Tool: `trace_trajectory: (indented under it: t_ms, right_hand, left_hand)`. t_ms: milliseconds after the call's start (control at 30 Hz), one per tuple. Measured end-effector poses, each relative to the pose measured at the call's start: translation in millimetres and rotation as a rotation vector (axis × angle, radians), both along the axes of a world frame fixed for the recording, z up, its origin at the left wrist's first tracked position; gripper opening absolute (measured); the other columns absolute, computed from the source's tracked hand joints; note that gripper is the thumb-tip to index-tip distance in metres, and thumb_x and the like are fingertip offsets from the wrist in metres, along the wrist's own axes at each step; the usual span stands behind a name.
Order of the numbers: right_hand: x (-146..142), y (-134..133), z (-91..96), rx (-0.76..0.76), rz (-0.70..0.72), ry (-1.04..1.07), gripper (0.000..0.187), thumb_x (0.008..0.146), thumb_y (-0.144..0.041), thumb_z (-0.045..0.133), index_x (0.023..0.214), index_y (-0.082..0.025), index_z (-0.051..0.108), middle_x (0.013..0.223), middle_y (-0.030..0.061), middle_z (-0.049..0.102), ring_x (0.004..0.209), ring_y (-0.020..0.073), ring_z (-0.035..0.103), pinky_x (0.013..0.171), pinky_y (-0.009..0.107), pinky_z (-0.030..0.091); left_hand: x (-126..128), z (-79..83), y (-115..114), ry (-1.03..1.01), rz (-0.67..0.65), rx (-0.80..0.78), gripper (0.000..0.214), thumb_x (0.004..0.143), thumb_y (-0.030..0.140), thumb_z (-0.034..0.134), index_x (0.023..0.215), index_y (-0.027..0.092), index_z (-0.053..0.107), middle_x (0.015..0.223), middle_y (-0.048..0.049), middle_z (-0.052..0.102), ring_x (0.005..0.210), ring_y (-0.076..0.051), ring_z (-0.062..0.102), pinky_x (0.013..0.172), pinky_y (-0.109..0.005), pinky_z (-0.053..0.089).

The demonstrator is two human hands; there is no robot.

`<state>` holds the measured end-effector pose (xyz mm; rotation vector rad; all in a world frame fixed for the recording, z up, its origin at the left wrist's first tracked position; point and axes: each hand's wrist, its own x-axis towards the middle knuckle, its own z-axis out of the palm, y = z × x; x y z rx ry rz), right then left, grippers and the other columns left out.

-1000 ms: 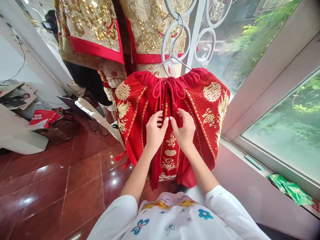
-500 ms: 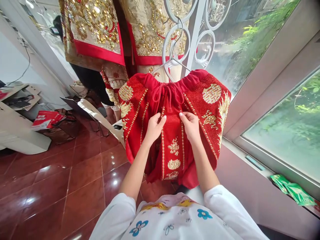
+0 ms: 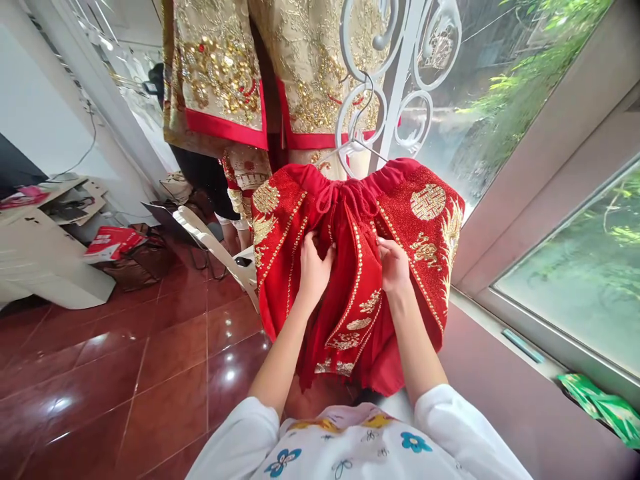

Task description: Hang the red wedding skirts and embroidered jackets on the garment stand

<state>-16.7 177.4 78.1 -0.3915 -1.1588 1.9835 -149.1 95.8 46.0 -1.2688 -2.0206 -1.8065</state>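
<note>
A red skirt point(image 3: 435, 230) with gold embroidery and beaded trim hangs by its gathered waist on a wire hanger point(image 3: 354, 137). Its drawstring is tied in a bow at the front. My right hand point(image 3: 395, 265) pinches the right edge of the narrow front panel point(image 3: 361, 293), which hangs slanted and partly turned. My left hand point(image 3: 315, 267) is closed on the skirt's folds left of that panel, its fingertips partly hidden in the red cloth.
Behind the skirt hang cream garments point(image 3: 215, 80) with gold sequins and red borders. The hanger hooks on a white scrollwork frame point(image 3: 350, 40). At left stand a white chair point(image 3: 210, 247) and a brown bag point(image 3: 145, 263). Green packets point(image 3: 600, 403) lie on the right windowsill.
The front panel has swung from straight to slanted. My left hand has let go of its left edge and moved into the folds beside it; my right hand still grips the right edge.
</note>
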Motion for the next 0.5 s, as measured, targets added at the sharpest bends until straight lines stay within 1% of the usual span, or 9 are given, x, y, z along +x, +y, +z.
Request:
trace_trajectory:
  t_ms: [67,133,200,233,300,333,367,433,500]
  right_hand:
    - [-1,0,0.3,0.046,0.061,-0.022,0.03,0.061,-0.046,0.072,0.076,-0.021,0.065,0.063,-0.0009,0.065,0.069,0.0198,0.064,0.068,0.033,0.051]
    - [-4,-2,0.3,0.111,0.101,-0.027,0.032,0.061,-0.041,0.075,0.083,-0.02,0.066,0.07,-0.0009,0.068,0.071,0.0185,0.065,0.071,0.032,0.052]
    - [-6,-4,0.1,0.135,0.095,-0.018,0.033,0.061,-0.037,0.077,0.088,-0.021,0.067,0.077,-0.001,0.07,0.07,0.0164,0.065,0.072,0.03,0.052]
    - [-6,-4,-0.2,0.128,0.07,-0.009,0.032,0.061,-0.037,0.078,0.088,-0.022,0.067,0.078,-0.0015,0.07,0.068,0.0151,0.065,0.071,0.029,0.052]
    - [-8,-4,-0.6,0.11,0.03,0.001,0.031,0.059,-0.036,0.079,0.084,-0.022,0.068,0.077,-0.0024,0.07,0.066,0.0134,0.064,0.068,0.026,0.052]
    - [-8,-4,-0.6,0.106,0.03,-0.002,0.031,0.058,-0.037,0.08,0.082,-0.022,0.068,0.076,-0.0024,0.07,0.066,0.0132,0.064,0.068,0.026,0.052]
    - [-8,-4,-0.4,0.107,0.038,-0.008,0.031,0.057,-0.037,0.08,0.08,-0.021,0.068,0.075,-0.002,0.07,0.066,0.0134,0.064,0.067,0.025,0.052]
    - [-9,-4,1.0,0.124,0.06,-0.022,0.029,0.057,-0.038,0.08,0.077,-0.02,0.068,0.073,-0.0011,0.07,0.065,0.0141,0.064,0.065,0.026,0.051]
    - [-8,-4,3.1,0.142,0.061,-0.031,0.027,0.058,-0.038,0.078,0.076,-0.02,0.067,0.072,-0.0005,0.07,0.064,0.0144,0.064,0.064,0.026,0.051]
  left_hand:
    - [6,-4.9,0,0.008,0.07,0.016,0.056,0.083,0.033,0.056,0.13,0.009,0.039,0.129,-0.0228,0.046,0.124,-0.029,0.044,0.104,-0.045,0.035]
    - [11,-8.9,-2,0.0,0.11,0.056,0.051,0.087,0.034,0.049,0.131,0.01,0.038,0.132,-0.0223,0.041,0.127,-0.028,0.039,0.106,-0.045,0.031]
    - [13,-11.9,-4,-0.021,0.133,0.137,0.038,0.091,0.031,0.04,0.125,0.013,0.044,0.126,-0.0186,0.046,0.122,-0.024,0.043,0.105,-0.041,0.032]
    - [13,-12.9,-4,-0.036,0.156,0.176,0.034,0.091,0.029,0.039,0.122,0.014,0.046,0.123,-0.017,0.049,0.119,-0.022,0.045,0.105,-0.039,0.033]
    - [10,-13.4,-2,-0.093,0.192,0.211,0.03,0.088,0.026,0.046,0.116,0.015,0.049,0.119,-0.0149,0.053,0.114,-0.021,0.048,0.102,-0.037,0.035]
    - [8,-12.9,0,-0.14,0.175,0.202,0.029,0.086,0.026,0.05,0.113,0.015,0.051,0.116,-0.0138,0.055,0.11,-0.021,0.051,0.099,-0.036,0.037]
    - [5,-11.7,3,-0.194,0.12,0.179,0.026,0.084,0.026,0.053,0.108,0.015,0.053,0.109,-0.0122,0.059,0.103,-0.021,0.054,0.095,-0.035,0.04]
    - [-3,-7.6,5,-0.279,-0.04,0.136,0.017,0.082,0.029,0.054,0.092,0.015,0.058,0.088,-0.0064,0.062,0.084,-0.018,0.058,0.081,-0.029,0.045]
    - [-11,-1.7,0,-0.278,-0.13,0.121,0.018,0.082,0.031,0.055,0.072,0.015,0.057,0.066,0.0,0.056,0.065,-0.013,0.053,0.065,-0.024,0.043]
